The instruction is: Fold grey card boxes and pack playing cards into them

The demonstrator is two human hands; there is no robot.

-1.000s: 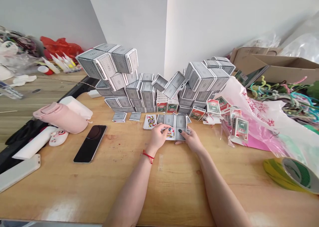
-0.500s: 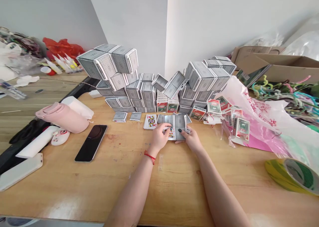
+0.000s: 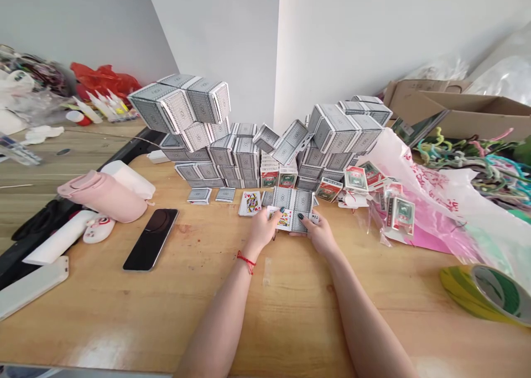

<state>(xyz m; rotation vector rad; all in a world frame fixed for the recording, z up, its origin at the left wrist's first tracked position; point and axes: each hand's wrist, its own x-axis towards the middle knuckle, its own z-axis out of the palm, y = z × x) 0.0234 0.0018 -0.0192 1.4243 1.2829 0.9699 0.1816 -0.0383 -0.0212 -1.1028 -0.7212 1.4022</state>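
Note:
My left hand pinches a face-up playing card with its thumb on top. My right hand grips a folded piece made of playing cards, patterned grey backs showing, its thumb pressed on the front. The left card lies against the left part of this piece. A white flap with a "2" sticks out by the right fingers. Just left of my hands lies a pile of face-up cards, a queen on top. Behind stand stacked blocks folded from cards.
Boxed card decks lie at the right beside a pink plastic bag. A roll of tape sits at the right front. To the left are a phone, a pink bottle and a white mouse.
My left hand has moved slightly left and its thumb now lies on the card, whose face shows more. The right hand keeps hold of the folded piece.

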